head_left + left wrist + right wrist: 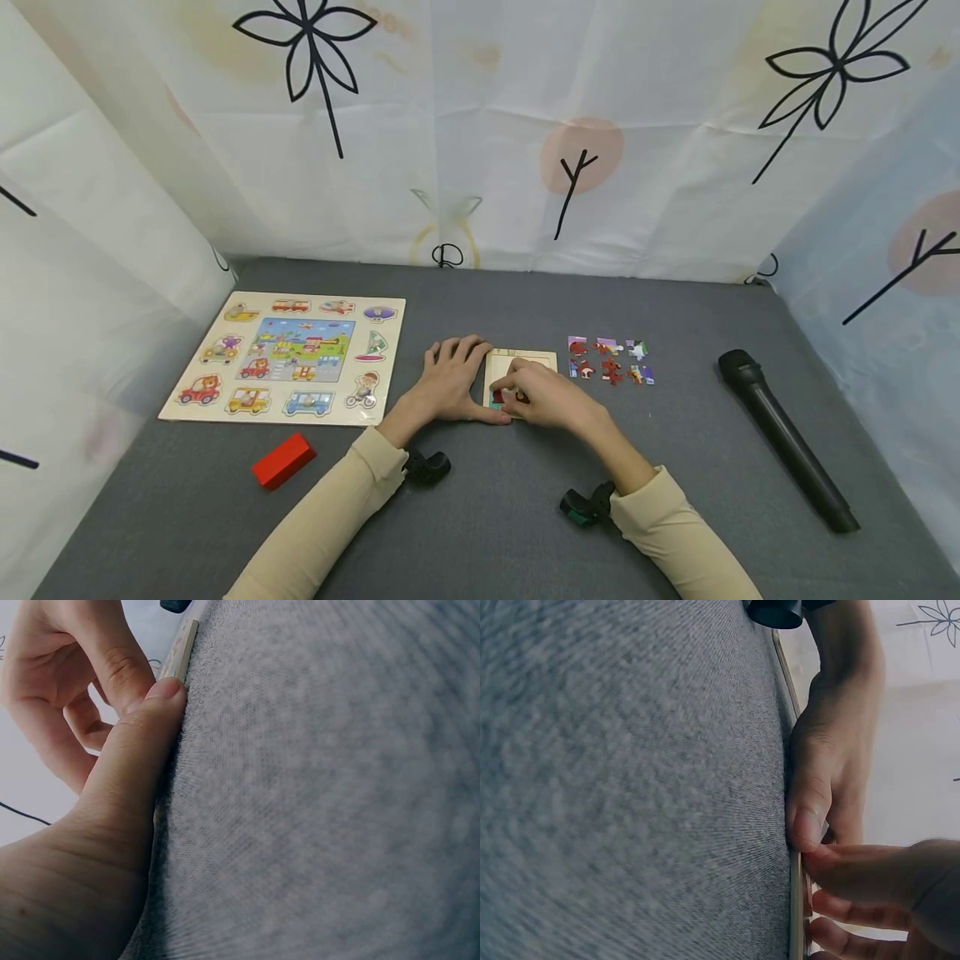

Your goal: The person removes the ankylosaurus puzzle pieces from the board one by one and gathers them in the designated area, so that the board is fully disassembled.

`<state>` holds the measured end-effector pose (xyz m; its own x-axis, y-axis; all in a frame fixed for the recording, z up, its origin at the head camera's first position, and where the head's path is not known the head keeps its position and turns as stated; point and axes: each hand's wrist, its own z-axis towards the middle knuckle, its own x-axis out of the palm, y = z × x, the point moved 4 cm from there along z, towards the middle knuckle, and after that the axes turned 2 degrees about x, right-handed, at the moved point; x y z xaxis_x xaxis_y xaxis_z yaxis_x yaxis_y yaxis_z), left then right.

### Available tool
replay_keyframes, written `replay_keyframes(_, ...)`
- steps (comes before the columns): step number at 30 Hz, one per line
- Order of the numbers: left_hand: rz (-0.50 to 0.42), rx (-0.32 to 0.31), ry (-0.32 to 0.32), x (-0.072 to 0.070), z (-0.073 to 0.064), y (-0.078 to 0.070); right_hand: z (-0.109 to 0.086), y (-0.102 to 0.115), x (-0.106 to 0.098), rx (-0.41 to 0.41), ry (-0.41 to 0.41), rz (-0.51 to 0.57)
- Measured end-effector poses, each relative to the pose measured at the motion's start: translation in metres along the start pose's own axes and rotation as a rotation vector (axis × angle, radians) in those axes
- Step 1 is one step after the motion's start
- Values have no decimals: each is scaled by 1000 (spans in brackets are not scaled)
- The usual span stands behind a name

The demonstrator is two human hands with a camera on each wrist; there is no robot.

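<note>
The small wooden board [542, 357] lay on the counter [495, 525] under the right hand [551, 395], its fingers bent and any hold unclear, and uneven pressure might have skewed it, since the left hand [450, 390], fingers spread, seemed merely to brace one edge.

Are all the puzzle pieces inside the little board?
No, some are out: loose pieces lie on the gray table, right of the little board.

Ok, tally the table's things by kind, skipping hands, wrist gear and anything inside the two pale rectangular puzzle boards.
Large pale rectangular puzzle board: 1
Small pale rectangular puzzle board: 1
Loose multicoloured jigsaw pieces: 6
Red rectangular block: 1
Black cylindrical microphone: 1
Total: 10
</note>
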<state>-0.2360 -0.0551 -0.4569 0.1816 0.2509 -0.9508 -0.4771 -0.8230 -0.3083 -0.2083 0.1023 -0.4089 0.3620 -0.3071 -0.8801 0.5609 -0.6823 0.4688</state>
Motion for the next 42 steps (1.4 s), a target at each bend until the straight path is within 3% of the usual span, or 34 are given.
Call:
replay_keyframes(14, 11, 42, 16, -10, -2, -6, 0, 2, 1, 12, 35, 20)
replay_keyframes(22, 62, 34, 40, -17, -1, -11, 1, 2, 2, 4, 38, 23)
replay_keyframes(42, 54, 25, 44, -16, -1, -10, 0, 8, 6, 1, -22, -55)
